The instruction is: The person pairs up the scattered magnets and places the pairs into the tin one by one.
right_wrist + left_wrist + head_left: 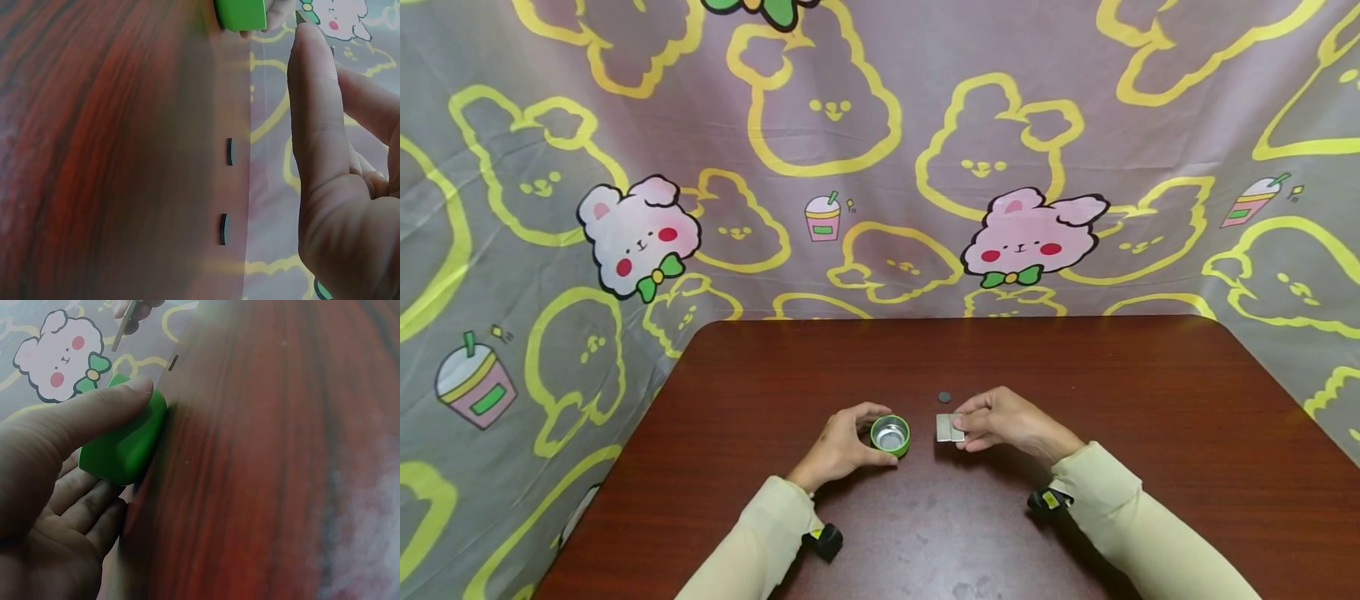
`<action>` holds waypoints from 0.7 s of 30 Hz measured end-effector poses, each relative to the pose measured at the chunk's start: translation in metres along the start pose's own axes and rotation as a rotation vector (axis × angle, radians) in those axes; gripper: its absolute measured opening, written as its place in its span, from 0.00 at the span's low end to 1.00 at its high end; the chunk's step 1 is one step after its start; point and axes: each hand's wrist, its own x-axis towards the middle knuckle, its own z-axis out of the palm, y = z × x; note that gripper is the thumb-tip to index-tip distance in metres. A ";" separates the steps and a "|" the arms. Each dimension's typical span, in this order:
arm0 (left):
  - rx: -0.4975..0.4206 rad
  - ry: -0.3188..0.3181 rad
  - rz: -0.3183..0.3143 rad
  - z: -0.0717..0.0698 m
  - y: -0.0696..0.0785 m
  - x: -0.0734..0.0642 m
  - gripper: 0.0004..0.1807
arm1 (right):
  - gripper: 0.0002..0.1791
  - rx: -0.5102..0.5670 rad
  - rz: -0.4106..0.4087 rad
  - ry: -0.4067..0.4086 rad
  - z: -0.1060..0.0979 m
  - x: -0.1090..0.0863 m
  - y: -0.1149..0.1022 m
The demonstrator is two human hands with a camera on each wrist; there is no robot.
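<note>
My left hand [842, 442] holds a small round green tin [891, 435] with a bare silvery inside. In the left wrist view, the thumb lies along the green wall [128, 447] and the fingers pass beneath or behind it. To the right of the tin, my right hand [1011, 425] pinches a flat silver-grey rectangular piece [943, 427] between thumb and fingers, raised above the table. A line runs down the piece's face; whether it is one part or two I cannot tell. Its thin edge [124, 325] shows in the left wrist view.
A small dark disc [944, 397] lies on the brown table [820, 358] beyond the rectangular piece. Two such discs, one nearer [223, 229] and one farther [230, 152], show in the right wrist view. A patterned curtain [880, 250] hangs behind the table.
</note>
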 end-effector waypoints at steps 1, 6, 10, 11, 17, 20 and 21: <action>0.001 0.002 0.001 0.000 0.000 0.000 0.35 | 0.17 0.001 0.000 -0.001 0.001 0.001 -0.001; 0.000 0.007 0.010 0.000 -0.001 0.000 0.35 | 0.18 0.008 0.002 -0.007 0.003 0.004 -0.001; -0.006 0.006 0.002 0.001 -0.001 0.000 0.35 | 0.17 -0.002 -0.003 -0.014 0.006 0.006 -0.001; -0.005 0.007 0.002 0.001 -0.001 0.000 0.35 | 0.17 -0.005 -0.004 -0.016 0.006 0.007 0.000; -0.004 0.011 0.007 0.001 -0.001 0.001 0.35 | 0.17 0.015 -0.011 -0.027 0.010 0.011 0.001; -0.001 0.013 0.004 0.002 -0.001 0.001 0.35 | 0.17 0.021 -0.013 -0.036 0.012 0.012 0.001; 0.001 0.013 0.001 0.002 -0.001 0.001 0.35 | 0.17 0.020 -0.010 -0.036 0.013 0.013 0.001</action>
